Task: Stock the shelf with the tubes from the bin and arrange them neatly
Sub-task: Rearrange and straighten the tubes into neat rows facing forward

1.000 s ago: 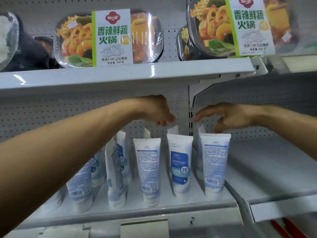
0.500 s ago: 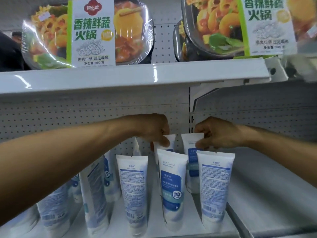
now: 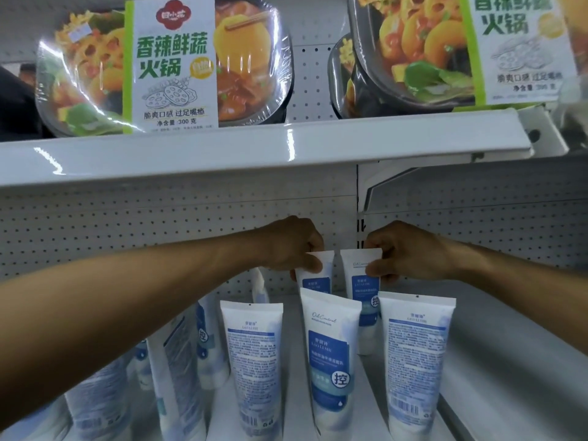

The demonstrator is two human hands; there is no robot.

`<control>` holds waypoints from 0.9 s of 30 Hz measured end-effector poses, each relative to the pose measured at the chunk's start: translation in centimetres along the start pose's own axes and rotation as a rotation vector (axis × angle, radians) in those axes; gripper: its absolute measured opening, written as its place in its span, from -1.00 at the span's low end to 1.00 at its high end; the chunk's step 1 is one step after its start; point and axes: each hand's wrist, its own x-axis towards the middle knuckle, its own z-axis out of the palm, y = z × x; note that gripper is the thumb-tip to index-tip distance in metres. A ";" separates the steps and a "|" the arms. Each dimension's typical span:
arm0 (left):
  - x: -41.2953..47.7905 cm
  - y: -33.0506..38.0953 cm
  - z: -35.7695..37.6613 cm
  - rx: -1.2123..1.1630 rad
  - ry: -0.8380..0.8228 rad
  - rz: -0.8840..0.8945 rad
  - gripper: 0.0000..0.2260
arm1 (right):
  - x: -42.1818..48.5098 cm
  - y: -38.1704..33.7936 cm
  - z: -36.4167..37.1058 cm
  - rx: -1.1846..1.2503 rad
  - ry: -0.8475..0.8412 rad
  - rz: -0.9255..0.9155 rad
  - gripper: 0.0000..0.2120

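The fingers of the left hand (image 3: 291, 246) pinch the flat top end of a white and blue tube (image 3: 315, 273) in the back row of the shelf (image 3: 496, 342), thumb in front and the other fingers curled behind it. The fingers of the right hand (image 3: 410, 251) grip the top end of a second back-row tube (image 3: 364, 281) in the same way. The two held tubes stand upright, just beside each other and close to the pegboard back wall (image 3: 127, 230).

In front of the held pair stand three more tubes: one showing its blue front label (image 3: 331, 361), directly before the pair, a second (image 3: 254, 367) to its left and a third (image 3: 413, 364) to its right, both showing small print and a barcode. Further tubes (image 3: 178, 370) crowd to the left of these, partly hidden by the left forearm.

Above the tubes an upper shelf (image 3: 254, 151) carries wrapped hotpot meal trays (image 3: 165, 65).
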 end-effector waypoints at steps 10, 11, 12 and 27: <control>0.2 -0.2 -0.1 -0.077 -0.053 -0.023 -0.80 | 0.1 0.1 0.4 0.009 0.018 -0.025 -0.91; 0.3 -0.2 0.1 -0.070 -0.039 -0.030 -0.78 | 0.2 0.1 0.5 0.017 0.020 -0.022 -0.91; 0.3 -0.2 0.2 -0.069 -0.030 -0.034 -0.78 | 0.2 0.1 0.5 0.020 0.023 -0.021 -0.91; 0.3 0.0 0.1 -0.063 -0.057 -0.049 -0.80 | 0.4 -0.1 0.7 -0.019 0.027 -0.017 -0.92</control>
